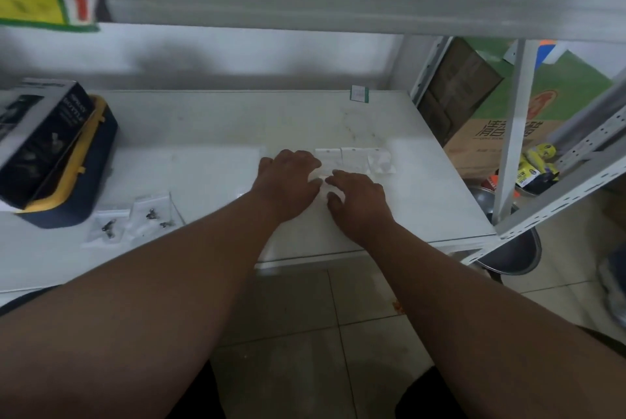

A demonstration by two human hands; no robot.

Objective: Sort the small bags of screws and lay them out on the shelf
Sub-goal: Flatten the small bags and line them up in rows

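Item: white shelf surface (210,134), viewed from above, with both hands at work toward its right front part. Left hand (288,178) and right hand (359,202) lie side by side, nearly touching, palms down, fingers spread and lightly bent over a pale bag (322,178) that shows only as a sliver between them; whether any finger actually pinches it cannot be told. Laid-out row (355,159): about three clear bags, edge to edge, running left to right just beyond the fingertips and toward the right edge of the surface, long axis of the row parallel to the front edge. Unsorted bags (132,219): a loose cluster holding dark screws, near the front edge on the left, well apart from both hands. Relation governing the coming move, as a judgement: the bag under the hands sits at the left end of the row, so it likely joins there; the next bag lies to the left, nearer the left hand, which would need to reach back across the front. Also present: black box (37,134) resting on a yellow-trimmed case (91,161) at the left edge; small green-edged label (359,93) at the back edge.
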